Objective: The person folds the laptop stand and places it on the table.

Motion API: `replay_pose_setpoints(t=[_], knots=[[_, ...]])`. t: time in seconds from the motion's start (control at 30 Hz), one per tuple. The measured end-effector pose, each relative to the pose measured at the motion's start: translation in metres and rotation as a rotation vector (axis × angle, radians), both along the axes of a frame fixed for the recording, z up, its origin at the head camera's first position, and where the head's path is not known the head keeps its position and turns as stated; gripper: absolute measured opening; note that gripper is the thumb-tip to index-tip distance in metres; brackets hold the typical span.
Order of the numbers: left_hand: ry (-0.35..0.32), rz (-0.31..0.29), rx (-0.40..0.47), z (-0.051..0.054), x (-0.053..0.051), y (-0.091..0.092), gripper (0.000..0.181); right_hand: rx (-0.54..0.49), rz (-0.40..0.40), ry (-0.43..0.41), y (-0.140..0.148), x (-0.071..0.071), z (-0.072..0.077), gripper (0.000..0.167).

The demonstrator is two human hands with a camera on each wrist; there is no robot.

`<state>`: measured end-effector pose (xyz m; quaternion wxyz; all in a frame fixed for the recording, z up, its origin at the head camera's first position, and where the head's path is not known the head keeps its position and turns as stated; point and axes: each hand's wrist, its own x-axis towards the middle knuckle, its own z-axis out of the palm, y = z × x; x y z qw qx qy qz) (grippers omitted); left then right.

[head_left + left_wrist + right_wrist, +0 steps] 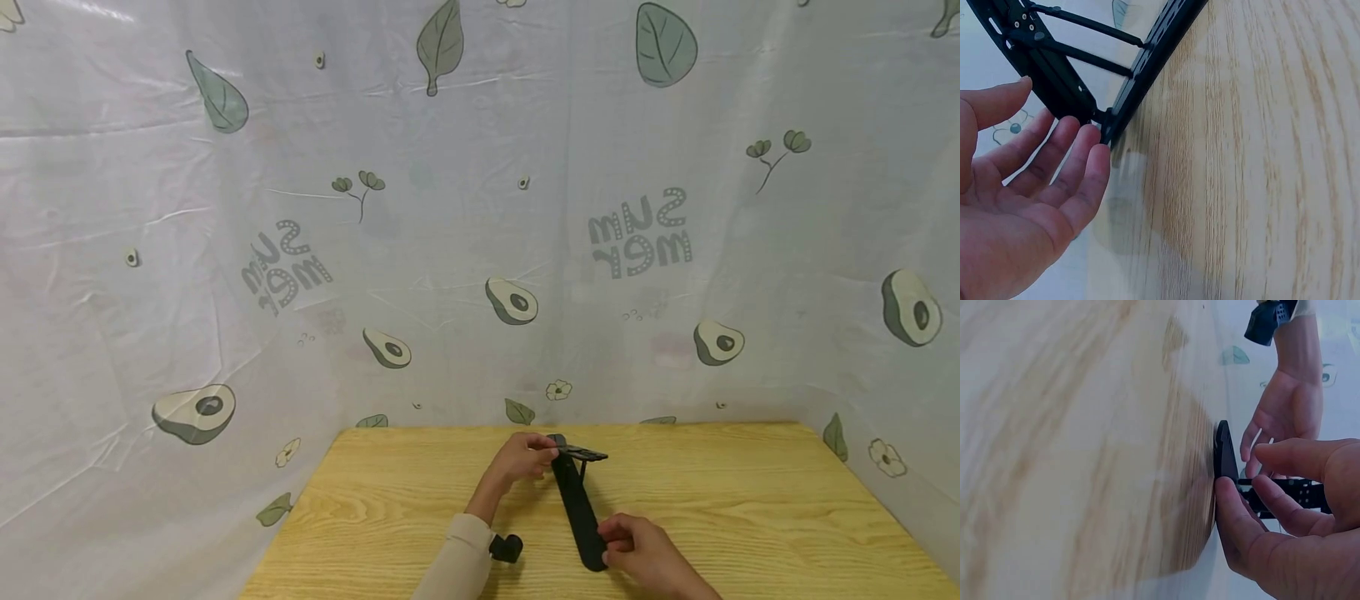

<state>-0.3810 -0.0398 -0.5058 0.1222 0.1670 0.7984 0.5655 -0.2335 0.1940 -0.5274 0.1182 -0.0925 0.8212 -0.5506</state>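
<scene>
A cream sleeve [459, 560] is cut off below; both hands [521, 457] [643, 548], loosely spread, touch and partly hide a black stand [577, 512]

Person's left hand [521, 456] reaches farther forward, fingers gently bent, thumb held apart; its forearm [465, 554] wears a pale sleeve. The right hand [641, 546], nearer the body, bends its fingers loosely, thumb extended.

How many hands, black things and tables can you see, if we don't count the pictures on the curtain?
Hands: 2 (left hand and right hand)
Black things: 2 (stand and left wrist's camera)
Tables: 1 (wooden table)
Total: 5
</scene>
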Motion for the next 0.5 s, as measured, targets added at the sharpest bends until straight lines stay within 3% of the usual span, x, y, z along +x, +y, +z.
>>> replay_pose_setpoints(t=[0.33,0.5], knots=[[-0.004,-0.027,-0.014,-0.002,-0.005,-0.006,0.027,-0.02,0.017,-0.021,-0.012,0.0,0.0,0.03],[-0.019,-0.03,-0.011,-0.004,-0.004,-0.009,0.027,-0.015,0.026,-0.081,-0.017,-0.003,-0.001,0.029]])
